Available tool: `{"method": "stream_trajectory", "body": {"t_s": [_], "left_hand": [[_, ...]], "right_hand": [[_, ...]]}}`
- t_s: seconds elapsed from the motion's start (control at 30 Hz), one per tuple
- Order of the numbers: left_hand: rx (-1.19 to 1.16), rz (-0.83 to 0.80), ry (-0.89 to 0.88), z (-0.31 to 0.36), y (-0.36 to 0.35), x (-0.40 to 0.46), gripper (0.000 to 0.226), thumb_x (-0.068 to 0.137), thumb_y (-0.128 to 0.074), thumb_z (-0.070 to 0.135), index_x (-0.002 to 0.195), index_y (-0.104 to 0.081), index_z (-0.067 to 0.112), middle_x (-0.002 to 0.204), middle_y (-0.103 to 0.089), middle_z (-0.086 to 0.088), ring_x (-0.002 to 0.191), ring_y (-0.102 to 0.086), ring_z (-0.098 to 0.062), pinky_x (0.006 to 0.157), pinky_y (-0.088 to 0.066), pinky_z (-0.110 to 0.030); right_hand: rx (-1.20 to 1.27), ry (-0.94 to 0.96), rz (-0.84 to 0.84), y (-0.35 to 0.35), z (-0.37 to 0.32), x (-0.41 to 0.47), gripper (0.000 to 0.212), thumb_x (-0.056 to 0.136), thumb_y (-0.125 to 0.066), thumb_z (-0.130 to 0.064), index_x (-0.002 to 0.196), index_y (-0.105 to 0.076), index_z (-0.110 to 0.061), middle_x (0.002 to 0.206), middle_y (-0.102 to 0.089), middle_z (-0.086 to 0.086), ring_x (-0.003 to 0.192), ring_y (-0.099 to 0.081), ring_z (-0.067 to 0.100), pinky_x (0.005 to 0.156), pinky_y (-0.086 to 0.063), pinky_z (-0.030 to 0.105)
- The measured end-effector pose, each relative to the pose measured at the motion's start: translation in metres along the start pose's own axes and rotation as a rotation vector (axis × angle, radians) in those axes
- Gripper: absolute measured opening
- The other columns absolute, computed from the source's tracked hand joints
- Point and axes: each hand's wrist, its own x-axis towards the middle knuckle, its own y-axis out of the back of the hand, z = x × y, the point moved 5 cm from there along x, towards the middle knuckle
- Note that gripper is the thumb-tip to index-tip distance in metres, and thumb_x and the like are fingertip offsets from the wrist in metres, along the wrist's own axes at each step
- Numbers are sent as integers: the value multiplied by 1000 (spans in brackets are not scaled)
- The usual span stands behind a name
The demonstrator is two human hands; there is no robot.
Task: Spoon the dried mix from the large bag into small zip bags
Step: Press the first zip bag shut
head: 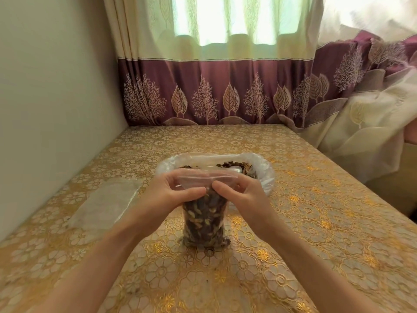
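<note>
A stack of empty clear bags (106, 203) is lying on the left of the table (316, 222), and the large bag (264, 175), with a spoon (235, 170) inside, is sitting open behind the hands. The small zip bag (204, 220) is standing upright near the table's middle, its long axis vertical, mouth upward. The left hand (171, 193) and right hand (242, 196) are pinching its top strip.

A small zip bag (204, 220) filled with dried mix is standing upright at the middle of the surface (316, 222), with the left hand (173, 193) and right hand (239, 195) pinching its top from either side. The large bag (264, 172) is sitting just behind it, a spoon (235, 170) lying inside. A stack of empty zip bags (108, 204) is lying to the left, with a curtain (214, 93) hanging behind the surface.
</note>
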Motion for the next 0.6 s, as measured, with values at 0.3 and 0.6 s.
{"method": "stream_trajectory", "body": {"t_s": [0.3, 0.6], "left_hand": [[-21, 21, 77, -5, 16, 21, 22, 63, -70, 23, 79, -77, 11, 85, -73, -12, 79, -70, -17, 63, -56, -22], [-149, -81, 103, -14, 21, 13, 27, 79, -56, 18, 98, -74, 11, 99, -71, -18, 91, -69, -25, 72, -56, -25]], "right_hand": [[225, -108, 3, 14, 9, 14, 21, 70, -68, -26, 76, -76, -8, 77, -73, 9, 74, -69, 17, 70, -56, 22], [357, -158, 42, 16, 18, 6, 22, 73, -65, -25, 83, -77, -9, 83, -75, 12, 77, -72, 19, 69, -56, 22]]}}
